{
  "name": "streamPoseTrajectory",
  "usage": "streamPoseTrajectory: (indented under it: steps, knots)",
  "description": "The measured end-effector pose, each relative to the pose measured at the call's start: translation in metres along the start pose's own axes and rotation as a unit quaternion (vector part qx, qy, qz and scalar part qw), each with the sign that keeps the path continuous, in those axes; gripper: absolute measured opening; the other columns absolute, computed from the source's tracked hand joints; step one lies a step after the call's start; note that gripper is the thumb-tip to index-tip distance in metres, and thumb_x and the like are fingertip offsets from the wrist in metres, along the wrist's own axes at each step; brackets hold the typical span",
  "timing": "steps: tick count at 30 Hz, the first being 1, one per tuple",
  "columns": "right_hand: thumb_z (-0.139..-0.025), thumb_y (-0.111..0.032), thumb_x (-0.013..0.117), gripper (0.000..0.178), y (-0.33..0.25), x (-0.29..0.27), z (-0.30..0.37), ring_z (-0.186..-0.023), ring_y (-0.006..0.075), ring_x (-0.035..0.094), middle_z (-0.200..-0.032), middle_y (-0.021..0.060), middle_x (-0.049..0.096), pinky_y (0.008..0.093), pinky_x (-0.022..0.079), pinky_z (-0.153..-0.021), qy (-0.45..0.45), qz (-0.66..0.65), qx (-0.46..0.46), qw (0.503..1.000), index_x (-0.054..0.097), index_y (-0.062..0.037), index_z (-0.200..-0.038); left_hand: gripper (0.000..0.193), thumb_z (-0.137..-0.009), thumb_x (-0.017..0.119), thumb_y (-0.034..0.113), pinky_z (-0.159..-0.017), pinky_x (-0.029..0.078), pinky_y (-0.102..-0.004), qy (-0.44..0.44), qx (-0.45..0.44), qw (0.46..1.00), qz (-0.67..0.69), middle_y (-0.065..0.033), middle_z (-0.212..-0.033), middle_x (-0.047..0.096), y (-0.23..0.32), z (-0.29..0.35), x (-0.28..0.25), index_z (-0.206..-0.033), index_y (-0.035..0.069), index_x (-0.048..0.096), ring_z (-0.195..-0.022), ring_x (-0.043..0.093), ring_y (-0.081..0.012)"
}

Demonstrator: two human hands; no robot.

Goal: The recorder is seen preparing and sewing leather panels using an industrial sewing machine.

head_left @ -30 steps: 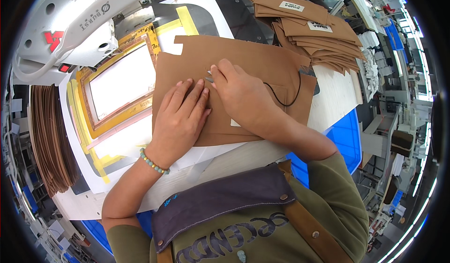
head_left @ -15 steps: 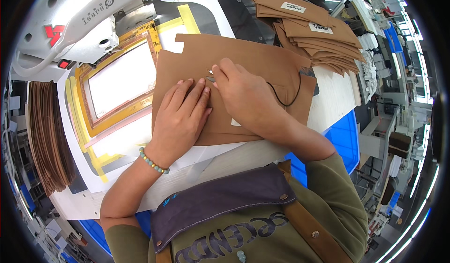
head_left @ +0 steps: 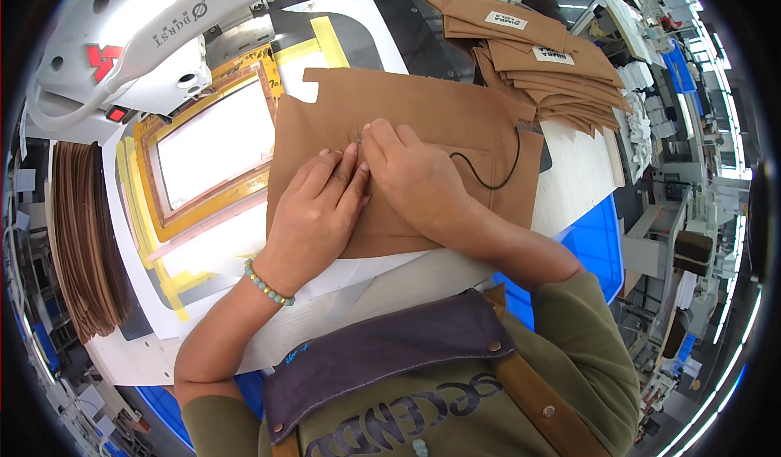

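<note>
Right under your two hands, the brown fabric piece (head_left: 423, 99) lies flat on the table (head_left: 582, 168), its notched corner at the upper left. Your left hand (head_left: 319, 201) rests palm down on it, fingers stretched out and close together, their tips just beside your other hand. Your right hand (head_left: 419, 176) has its fingers curled together, clamped on a small grey tool (head_left: 359, 140); most of that is hidden, so you cannot tell its shape. Beyond that hand, a dark cord (head_left: 494, 188) curves over the fabric's right part. Farther left, you have a yellow-edged frame (head_left: 167, 227) beneath a pale machine (head_left: 73, 46), and a stack of brown pieces (head_left: 85, 241) stands near the table's left end. To your upper right is a pile of labelled brown pieces (head_left: 561, 78); below, a blue bin (head_left: 600, 233).
</note>
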State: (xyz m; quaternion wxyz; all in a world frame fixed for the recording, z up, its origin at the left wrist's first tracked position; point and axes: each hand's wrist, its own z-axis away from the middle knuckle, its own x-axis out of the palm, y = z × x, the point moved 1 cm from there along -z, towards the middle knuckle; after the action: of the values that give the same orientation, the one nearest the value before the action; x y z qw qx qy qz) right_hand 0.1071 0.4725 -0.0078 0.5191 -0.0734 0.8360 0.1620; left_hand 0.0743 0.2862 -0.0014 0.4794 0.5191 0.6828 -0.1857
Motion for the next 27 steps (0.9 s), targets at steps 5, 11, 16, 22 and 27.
streamPoseTrajectory:
  steps: [5, 11, 16, 22, 27]
  knots:
    - [-0.088, -0.016, 0.072, 0.009, 0.002, 0.000, -0.001, -0.080, 0.0135, 0.059, -0.098, 0.0018, 0.054, 0.0227, 0.056, -0.055, 0.019, -0.047, -0.019, 0.999, 0.067, -0.0107, -0.094, 0.037, -0.092, 0.076, 0.010, -0.113, 0.056, -0.0482, -0.014, 0.026, 0.999, -0.029, -0.0253, -0.132, 0.074, -0.001, 0.001, 0.001, -0.124, -0.008, 0.075, -0.123, 0.068, -0.0374]
    - [-0.087, -0.014, 0.072, 0.011, 0.004, -0.003, -0.001, -0.083, 0.0146, 0.062, -0.101, 0.0033, 0.056, 0.0245, 0.058, -0.058, 0.006, -0.077, -0.005, 0.997, 0.067, -0.0098, -0.096, 0.037, -0.092, 0.075, 0.010, -0.114, 0.055, -0.0475, -0.018, 0.032, 0.999, -0.038, -0.0258, -0.133, 0.074, 0.000, 0.000, 0.001, -0.124, -0.008, 0.075, -0.123, 0.068, -0.0374]
    - [-0.089, -0.013, 0.070, 0.013, 0.006, -0.002, 0.000, -0.086, 0.0182, 0.065, -0.105, 0.0059, 0.057, 0.0279, 0.060, -0.065, -0.001, -0.126, 0.007, 0.992, 0.068, -0.0073, -0.100, 0.038, -0.093, 0.074, 0.010, -0.114, 0.055, -0.0472, -0.029, 0.044, 0.997, -0.059, -0.0262, -0.133, 0.074, 0.001, -0.001, -0.001, -0.126, -0.007, 0.074, -0.123, 0.068, -0.0372]
    - [-0.091, -0.011, 0.070, 0.024, 0.012, -0.005, 0.001, -0.096, 0.0242, 0.067, -0.112, 0.0098, 0.058, 0.0340, 0.062, -0.073, -0.002, -0.203, 0.047, 0.978, 0.066, -0.0026, -0.113, 0.044, -0.086, 0.083, 0.006, -0.105, 0.057, -0.0472, -0.008, -0.031, 0.999, 0.028, -0.0177, -0.135, 0.074, 0.003, 0.002, -0.002, -0.129, -0.001, 0.074, -0.121, 0.069, -0.0365]
    - [-0.097, -0.011, 0.069, 0.032, 0.012, -0.012, -0.003, -0.105, 0.0304, 0.068, -0.117, 0.0129, 0.058, 0.0384, 0.062, -0.077, 0.021, -0.271, 0.082, 0.959, 0.064, 0.0006, -0.127, 0.046, -0.091, 0.080, 0.002, -0.104, 0.055, -0.0453, 0.087, -0.135, 0.981, 0.111, -0.0176, -0.137, 0.072, 0.004, -0.008, -0.007, -0.136, -0.001, 0.071, -0.119, 0.068, -0.0388]
